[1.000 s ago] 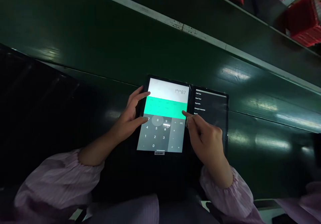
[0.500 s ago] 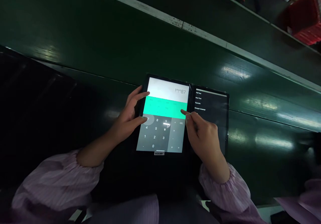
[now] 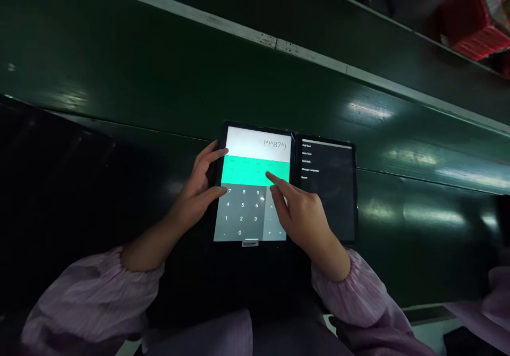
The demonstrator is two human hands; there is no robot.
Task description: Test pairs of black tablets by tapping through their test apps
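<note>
A lit tablet (image 3: 247,218) shows a calculator with a white display strip, a green band and a grey number pad. My left hand (image 3: 197,186) grips its left edge, with the thumb near the 7 key and the index finger near the display. Over the green band is my right hand (image 3: 305,212), holding nothing. Its index finger points out with the tip at the screen, the thumb lies below it, and the other fingers are curled. A second tablet (image 3: 330,202) with a dark menu of white text lines lies to the right, partly behind my right hand.
A dark green bench (image 3: 159,74) runs across the view, with a pale metal strip (image 3: 223,24) along it. Stacks of red packages (image 3: 468,24) stand at the far right. Another person's purple sleeve (image 3: 498,297) shows at the lower right.
My right index finger has moved left across the green band. The display now has a longer line of symbols, and the grey circle around the 7 key is gone. The view has shifted slightly.
</note>
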